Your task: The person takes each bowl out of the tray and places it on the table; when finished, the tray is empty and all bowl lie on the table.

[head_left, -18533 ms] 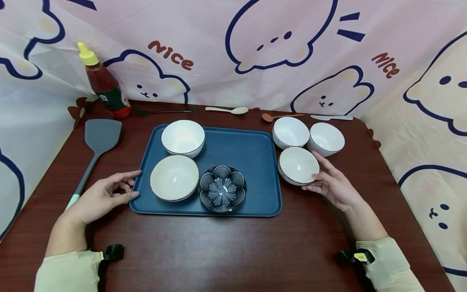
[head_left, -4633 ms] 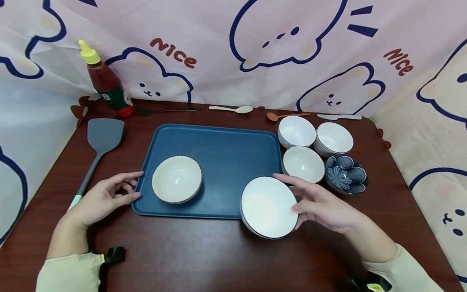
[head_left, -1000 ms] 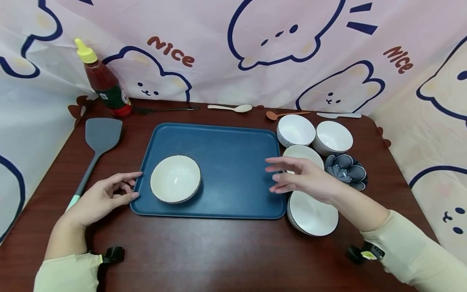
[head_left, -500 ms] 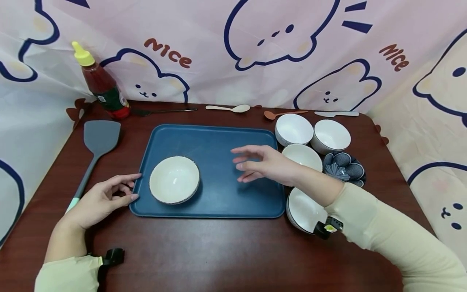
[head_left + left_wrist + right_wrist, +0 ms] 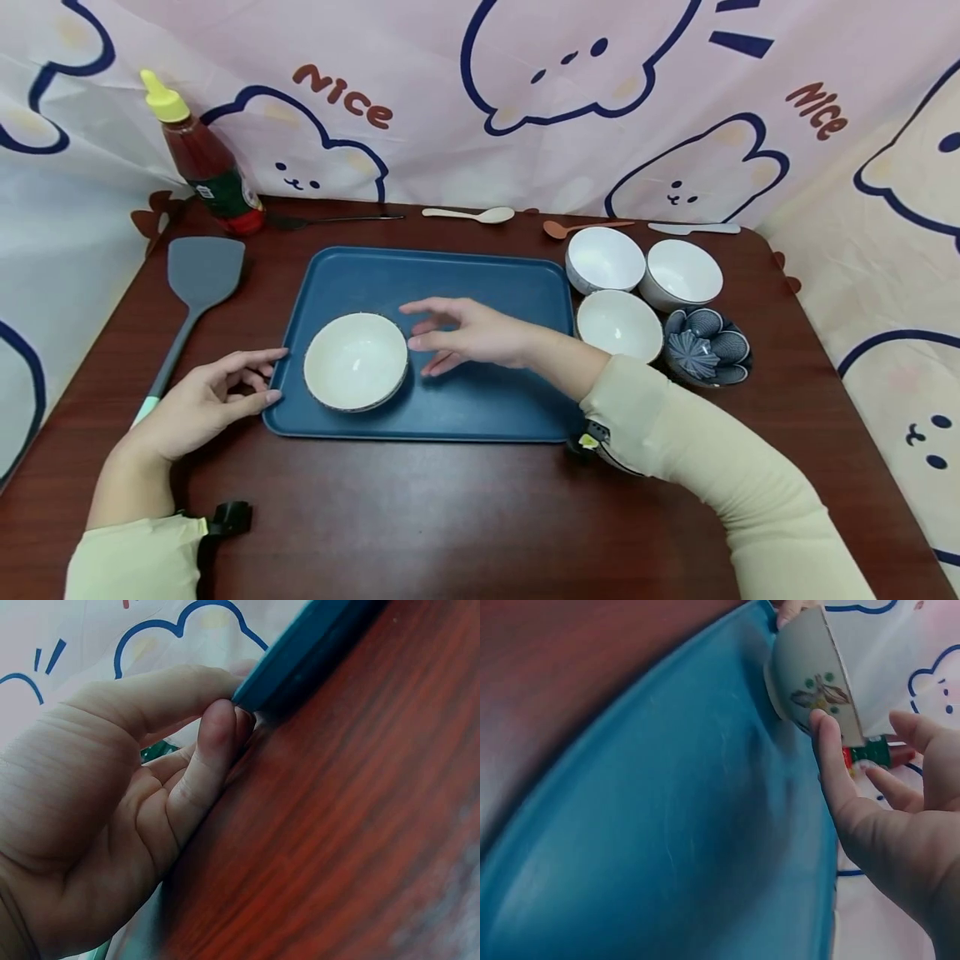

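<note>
A cream bowl [image 5: 356,362] sits at the left of the blue tray [image 5: 480,408]; its outer wall [image 5: 806,682] carries a flower pattern in the right wrist view. My right hand [image 5: 480,335] hovers over the tray at the bowl's right side, fingers spread and holding nothing. In the right wrist view the thumb is close to the bowl's wall; whether it touches cannot be told. With thumb and fingers, my left hand [image 5: 210,408] pinches the tray's left edge, as the left wrist view shows at the tray rim [image 5: 277,664].
Right of the tray stand two white bowls [image 5: 604,260] [image 5: 681,273], a cream bowl [image 5: 619,325] and a dark blue petal-shaped bowl [image 5: 707,348]. My right sleeve mostly hides another bowl. A spatula [image 5: 204,271], sauce bottle [image 5: 213,175], spoons [image 5: 491,216] [image 5: 558,229], fork [image 5: 296,222] and knife [image 5: 693,228] lie around.
Since the oldest frame, the petal-shaped bowl and a large white bowl have left the tray for the table on the right. My empty right hand has just moved left across the tray.
</note>
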The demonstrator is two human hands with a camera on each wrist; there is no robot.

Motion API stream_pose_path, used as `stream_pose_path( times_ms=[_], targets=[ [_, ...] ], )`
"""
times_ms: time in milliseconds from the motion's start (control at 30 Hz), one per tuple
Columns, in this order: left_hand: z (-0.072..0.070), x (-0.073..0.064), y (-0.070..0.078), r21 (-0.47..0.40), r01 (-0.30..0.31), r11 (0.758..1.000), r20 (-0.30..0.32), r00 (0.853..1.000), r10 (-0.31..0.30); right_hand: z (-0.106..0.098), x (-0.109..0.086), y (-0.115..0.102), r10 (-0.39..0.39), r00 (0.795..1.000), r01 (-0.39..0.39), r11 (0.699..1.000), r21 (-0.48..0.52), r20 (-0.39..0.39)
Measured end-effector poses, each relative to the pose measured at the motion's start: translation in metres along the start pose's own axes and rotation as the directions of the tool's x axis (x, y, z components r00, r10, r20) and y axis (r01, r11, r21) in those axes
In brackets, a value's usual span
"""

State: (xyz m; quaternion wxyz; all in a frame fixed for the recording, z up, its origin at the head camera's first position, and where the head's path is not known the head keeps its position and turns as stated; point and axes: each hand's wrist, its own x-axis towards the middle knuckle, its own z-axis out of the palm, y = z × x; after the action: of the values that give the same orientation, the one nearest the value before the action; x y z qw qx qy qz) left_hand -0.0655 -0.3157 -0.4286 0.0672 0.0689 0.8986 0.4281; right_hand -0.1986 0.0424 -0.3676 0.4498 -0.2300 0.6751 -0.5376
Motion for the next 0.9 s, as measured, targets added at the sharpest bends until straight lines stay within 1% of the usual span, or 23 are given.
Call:
stream_pose_path(
  times_ms=[200, 300, 433, 533, 667, 900],
  targets=[
    [0.001, 0.0, 0.0, -0.003, 0.0, 1.0, 0.004, 1.0, 0.0, 0.013, 0.015, 0.004, 0.022, 0.999, -0.024, 0.998, 0.062, 0.037],
    [0.001, 0.0, 0.0, -0.004, -0.002, 1.0, -0.002, 1.0, 0.002, 0.015, 0.02, 0.006, 0.025, 0.998, -0.03, 0.996, 0.088, 0.053],
    [0.002, -0.001, -0.002, -0.019, -0.012, 1.0, -0.005, 1.0, 0.012, 0.017, 0.026, 0.008, 0.049, 0.995, -0.061, 0.989, 0.138, 0.085],
    [0.003, -0.002, -0.004, -0.025, -0.024, 0.999, -0.007, 1.0, 0.024, 0.02, 0.029, 0.009, 0.055, 0.995, -0.068, 0.984, 0.165, 0.081],
    [0.005, 0.0, -0.004, -0.017, -0.031, 0.999, -0.012, 0.999, 0.031, 0.023, 0.026, 0.006, 0.048, 0.998, -0.054, 0.985, 0.165, 0.041],
    [0.002, 0.002, -0.001, 0.003, 0.007, 1.0, -0.009, 1.0, -0.007, 0.02, 0.012, -0.003, 0.035, 0.999, -0.035, 0.983, 0.18, 0.004]
  ],
)
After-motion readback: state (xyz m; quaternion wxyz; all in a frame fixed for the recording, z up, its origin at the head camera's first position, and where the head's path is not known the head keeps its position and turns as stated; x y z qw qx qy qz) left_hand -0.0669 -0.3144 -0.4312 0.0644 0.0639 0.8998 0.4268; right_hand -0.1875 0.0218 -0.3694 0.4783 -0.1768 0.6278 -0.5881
